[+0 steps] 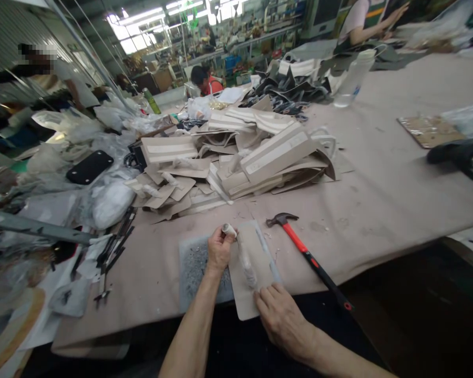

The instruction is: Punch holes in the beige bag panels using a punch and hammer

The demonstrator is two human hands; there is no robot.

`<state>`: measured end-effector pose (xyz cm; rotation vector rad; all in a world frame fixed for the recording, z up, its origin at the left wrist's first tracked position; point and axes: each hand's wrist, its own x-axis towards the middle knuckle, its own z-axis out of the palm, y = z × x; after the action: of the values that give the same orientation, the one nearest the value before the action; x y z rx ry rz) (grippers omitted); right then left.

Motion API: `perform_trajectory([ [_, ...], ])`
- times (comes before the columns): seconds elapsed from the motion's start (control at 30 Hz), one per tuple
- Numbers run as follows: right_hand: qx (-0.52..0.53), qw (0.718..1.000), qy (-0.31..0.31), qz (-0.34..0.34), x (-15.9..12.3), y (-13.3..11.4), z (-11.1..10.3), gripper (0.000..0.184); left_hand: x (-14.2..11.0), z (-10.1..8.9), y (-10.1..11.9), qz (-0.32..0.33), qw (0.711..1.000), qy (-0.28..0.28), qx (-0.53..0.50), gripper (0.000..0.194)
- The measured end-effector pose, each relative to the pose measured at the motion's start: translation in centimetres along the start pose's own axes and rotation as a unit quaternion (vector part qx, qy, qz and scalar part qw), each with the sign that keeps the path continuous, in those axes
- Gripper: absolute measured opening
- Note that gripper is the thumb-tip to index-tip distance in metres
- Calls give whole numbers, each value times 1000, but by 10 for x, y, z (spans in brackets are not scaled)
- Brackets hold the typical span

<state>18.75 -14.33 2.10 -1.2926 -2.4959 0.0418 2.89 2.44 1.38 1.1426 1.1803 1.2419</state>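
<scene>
Over the bench's (150, 273) near edge lay a beige panel (262, 260).
Left grip (219, 253) pinched a white cylinder (229, 229); right grip (281, 315) touched the panel, closure unclear.

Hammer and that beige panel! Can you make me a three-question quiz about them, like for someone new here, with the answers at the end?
1. Which colours are on the handle of the hammer? A) green and white B) red and black C) blue and yellow
2. True or false: the hammer is being gripped.
3. Which hand is at the near right corner of the beige panel?

Key:
1. B
2. False: it lies on the table.
3. The right hand.
</scene>
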Motion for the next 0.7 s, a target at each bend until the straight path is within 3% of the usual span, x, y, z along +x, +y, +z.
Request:
perform_trajectory([
  [0.13, 126, 991, -42, 21, 7, 2, -17, 26, -1, -2, -3, -17, 1000, 10, -13, 48],
  [0.23, 175, 983, -3, 57, 9, 20, -30, 31, 5, -1, 0, -31, 999, -4, -18, 50],
  [0.33, 106, 983, 76, 133, 8, 49, -33, 27, 10, 2, 3, -28, 999, -34, -6, 48],
  [0.4, 43, 977, 96, 187, 4, 72, -31, 27, 11, 4, 2, -25, 998, -51, 9, 44],
  [0.57, -74, 953, 28, 294, -14, 117, -25, 29, 9, 2, -6, -11, 999, -48, 22, 38],
  [0.7, -75, 941, -38, 327, -26, 130, -18, 27, 10, 1, -9, -10, 998, -52, 28, 38],
])
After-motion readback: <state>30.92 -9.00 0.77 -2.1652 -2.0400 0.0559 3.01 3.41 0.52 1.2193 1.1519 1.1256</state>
